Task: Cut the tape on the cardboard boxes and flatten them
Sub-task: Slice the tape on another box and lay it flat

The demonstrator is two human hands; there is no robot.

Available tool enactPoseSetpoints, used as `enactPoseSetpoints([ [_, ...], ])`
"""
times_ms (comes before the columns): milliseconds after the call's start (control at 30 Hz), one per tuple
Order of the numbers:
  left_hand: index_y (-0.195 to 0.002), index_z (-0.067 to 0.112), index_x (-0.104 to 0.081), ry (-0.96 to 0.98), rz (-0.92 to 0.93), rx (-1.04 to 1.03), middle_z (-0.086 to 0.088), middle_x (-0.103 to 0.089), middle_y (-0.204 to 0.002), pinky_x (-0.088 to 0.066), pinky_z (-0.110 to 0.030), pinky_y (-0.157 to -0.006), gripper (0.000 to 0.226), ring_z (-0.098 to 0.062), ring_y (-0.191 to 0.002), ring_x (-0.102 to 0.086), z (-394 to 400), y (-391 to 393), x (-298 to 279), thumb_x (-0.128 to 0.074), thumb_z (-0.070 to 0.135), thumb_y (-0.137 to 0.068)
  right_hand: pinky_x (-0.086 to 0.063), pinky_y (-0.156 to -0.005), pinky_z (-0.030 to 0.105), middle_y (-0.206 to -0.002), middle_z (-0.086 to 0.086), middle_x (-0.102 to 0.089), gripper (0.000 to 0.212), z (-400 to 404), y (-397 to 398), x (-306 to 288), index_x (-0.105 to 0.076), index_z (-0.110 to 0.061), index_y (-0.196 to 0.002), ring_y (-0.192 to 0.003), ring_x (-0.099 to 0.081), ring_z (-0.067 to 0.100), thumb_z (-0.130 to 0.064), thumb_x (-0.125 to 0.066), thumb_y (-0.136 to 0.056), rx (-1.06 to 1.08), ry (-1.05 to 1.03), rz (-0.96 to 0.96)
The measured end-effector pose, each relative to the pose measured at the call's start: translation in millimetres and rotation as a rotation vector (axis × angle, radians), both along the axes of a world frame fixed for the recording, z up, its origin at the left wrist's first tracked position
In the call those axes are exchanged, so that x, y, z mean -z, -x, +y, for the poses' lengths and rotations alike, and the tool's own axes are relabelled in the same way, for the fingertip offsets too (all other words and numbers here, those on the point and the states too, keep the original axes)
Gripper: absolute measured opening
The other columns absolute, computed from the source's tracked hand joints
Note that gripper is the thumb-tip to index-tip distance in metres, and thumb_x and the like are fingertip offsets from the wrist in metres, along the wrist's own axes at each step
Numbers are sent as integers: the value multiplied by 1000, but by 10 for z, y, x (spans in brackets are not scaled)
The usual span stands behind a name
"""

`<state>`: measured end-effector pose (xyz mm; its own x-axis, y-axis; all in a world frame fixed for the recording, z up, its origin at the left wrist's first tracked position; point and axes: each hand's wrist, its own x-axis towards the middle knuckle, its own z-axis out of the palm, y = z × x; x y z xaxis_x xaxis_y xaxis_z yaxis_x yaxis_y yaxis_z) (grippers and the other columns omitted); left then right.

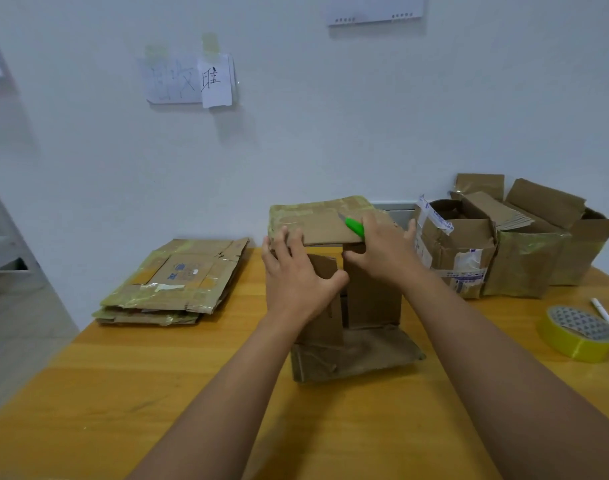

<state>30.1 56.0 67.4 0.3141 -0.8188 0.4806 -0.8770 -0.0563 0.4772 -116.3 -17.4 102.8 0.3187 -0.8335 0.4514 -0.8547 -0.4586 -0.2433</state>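
Centrally, left hand [298,275] flat on box [334,292], right hand [382,251] gripping green knife [354,227], near table's [157,375] far edge.

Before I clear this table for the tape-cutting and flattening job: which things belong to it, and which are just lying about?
Belong to the job:
- box being worked, under left hand and right hand
- green knife, in the right hand
- unflattened boxes
- flattened stack

Lying about:
- yellow tape roll
- white pen
- wall notes

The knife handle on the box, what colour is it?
Bright green knife handle, seen in the head view.
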Motion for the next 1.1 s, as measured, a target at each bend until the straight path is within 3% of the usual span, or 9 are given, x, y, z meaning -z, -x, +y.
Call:
enactPoseSetpoints([
  [200, -155, 35, -9, -170, -116, 138, 3, 10, -165, -10, -50, -120, 95, -32, -150, 15, 167, -97, -95, -57, 66, -79, -13, -108, 75, -154, 0, -34, 72, 90, -68, 141, -29, -28, -148, -148, -18, 18, -47, -64, -87, 64, 53, -61],
  [267, -155, 35, -8, -192, -100, 114, 4, 12, -165, -16, -50, -119, 96, -32, -151, 11, 185, -155, -119, -56, 69, -79, -18, -109, 69, -155, 1, -31, 74, 101, -103, 148, -26, -27, -149, -149, -11, 16, -40, -63, -86, 19, 39, -62],
  [433, -155, 36, -6, -275, -33, 159, 7, 18, -164, -40, -52, -109, 102, -31, -150, -14, 253, -449, -240, -58, 69, -74, -6, -115, 61, -163, 4, -5, 88, 182, -8, 76, -17, -25, -153, -149, 12, 18, -33, -68, -82, -233, -90, -78],
  [633, -158, 31, 0, -397, 92, 268, 8, 24, -162, -35, -35, -102, 100, -27, -151, -9, 433, -657, -383, -68, 40, -84, -16, -118, 43, -162, -5, 2, 84, 337, 113, 122, -14, -16, -150, -148, 16, 14, -20, -65, -83, -336, -166, -224],
  [700, -158, 29, 0, -431, 107, 271, 6, 24, -162, -33, -33, -101, 100, -26, -151, -10, 474, -714, -392, -68, 35, -85, -18, -116, 40, -161, -5, 0, 80, 375, 76, 165, -15, -15, -147, -149, 11, 18, -17, -64, -83, -345, -148, -227],
  [767, -158, 30, 1, -458, 131, 269, 6, 25, -162, -32, -33, -104, 100, -26, -150, -12, 514, -801, -383, -69, 34, -85, -31, -113, 43, -159, 0, -7, 74, 412, 32, 200, -18, -11, -139, -148, -11, 27, -18, -65, -82, -364, -122, -246],
  [867, -157, 33, -2, -521, 144, 219, 8, 22, -162, -29, -46, -115, 104, -29, -150, -12, 565, -1047, -363, -70, 43, -79, -39, -101, 33, -160, -3, -2, 84, 457, -51, 267, -12, -8, -145, -140, -21, 15, -22, -67, -82, -399, -165, -245],
  [1000, -156, 40, -10, -550, 395, 180, 10, 10, -165, -21, -51, -119, 109, -27, -152, -4, 689, -1336, -269, -69, 68, -69, -35, -110, 40, -161, -1, -16, 109, 482, -196, 451, -1, -26, -154, -144, -25, 20, -63, -64, -73, -397, -333, -253],
  [1100, -157, 38, -8, -499, 466, 135, 6, -8, -165, -18, -49, -118, 99, -24, -151, -12, 833, -1386, -147, -53, 80, -79, -46, -85, 28, -139, 0, -45, 99, 539, -316, 542, -25, -19, -142, -117, -48, 19, -79, -56, -69, -350, -457, -290],
])
